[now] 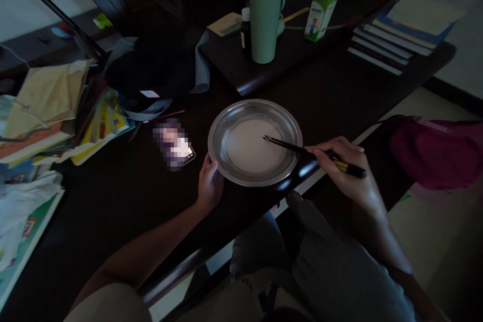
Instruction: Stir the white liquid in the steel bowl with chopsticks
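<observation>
1. Far left of the metal basin, a loose pile of books and papers (49, 95) is spread on the dark, glossy table (113, 206); creased, yellowish paper is seen on top.
2. Nearer the basin, on its left, a phone (174, 146) is laid flat, its lit screen blurred into blocks.
3. At the basin's lower left rim, the left hand (210, 185) is closed around the edge: the thumb is laid by the rim, while the other fingers are mostly hidden beneath.
4. The metal basin (260, 181) is placed between the two hands; it is round, shallow and shiny, with a broad rim, and a smooth, pale, circular area is shown inside.
5. Behind the basin, a tall, matte green tumbler (266, 10) is stood upright.
6. Over the basin's right side, a slim paintbrush (289, 146) is held slanting, its dark tip above the pale area; whether that surface is touched cannot be told.
7. Right of the basin, the brush's handle is pinched between the thumb and curled fingers of the right hand (345, 173).
8. Farther right, bunched magenta fabric (437, 153) can be seen.
</observation>
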Demonstrator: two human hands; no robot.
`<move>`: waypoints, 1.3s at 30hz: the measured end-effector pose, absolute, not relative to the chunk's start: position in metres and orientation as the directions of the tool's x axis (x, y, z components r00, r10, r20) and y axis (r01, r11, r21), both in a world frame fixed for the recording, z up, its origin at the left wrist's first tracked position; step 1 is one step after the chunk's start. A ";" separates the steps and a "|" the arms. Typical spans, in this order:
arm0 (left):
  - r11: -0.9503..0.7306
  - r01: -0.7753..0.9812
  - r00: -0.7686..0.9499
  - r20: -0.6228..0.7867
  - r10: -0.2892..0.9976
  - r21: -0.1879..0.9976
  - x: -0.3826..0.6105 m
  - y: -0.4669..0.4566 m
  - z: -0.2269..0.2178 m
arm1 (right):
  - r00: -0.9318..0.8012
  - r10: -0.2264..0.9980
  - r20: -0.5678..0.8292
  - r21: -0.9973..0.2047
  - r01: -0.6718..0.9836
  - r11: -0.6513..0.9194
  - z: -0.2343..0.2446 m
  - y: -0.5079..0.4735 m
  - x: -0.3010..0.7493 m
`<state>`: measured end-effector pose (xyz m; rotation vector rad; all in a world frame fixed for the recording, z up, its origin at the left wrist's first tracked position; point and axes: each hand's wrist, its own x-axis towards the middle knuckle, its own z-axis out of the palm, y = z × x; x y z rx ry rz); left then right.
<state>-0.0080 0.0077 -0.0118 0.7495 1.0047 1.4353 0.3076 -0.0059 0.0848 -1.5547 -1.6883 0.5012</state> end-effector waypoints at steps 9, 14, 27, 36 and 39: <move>0.054 -0.417 -0.108 -0.109 0.988 0.907 -0.007 0.007 -0.010 | -0.143 0.979 0.143 -0.803 0.561 0.200 0.098 -0.014 0.308; 0.060 -0.423 -0.098 -0.111 0.989 0.904 -0.008 0.007 -0.012 | -0.145 0.976 0.161 -0.827 0.520 0.213 0.076 -0.003 0.283; 0.063 -0.441 -0.105 -0.121 0.987 0.895 -0.006 0.007 -0.011 | 0.044 0.958 0.285 -0.767 0.609 0.201 0.068 0.008 0.291; 0.059 -0.431 -0.114 -0.119 0.986 0.901 -0.006 0.007 -0.010 | -0.099 0.986 0.136 -0.788 0.592 0.168 0.103 -0.017 0.314; 0.062 -0.434 -0.107 -0.120 0.987 0.899 -0.006 0.007 -0.010 | -0.145 0.982 0.121 -0.805 0.564 0.183 0.100 -0.018 0.308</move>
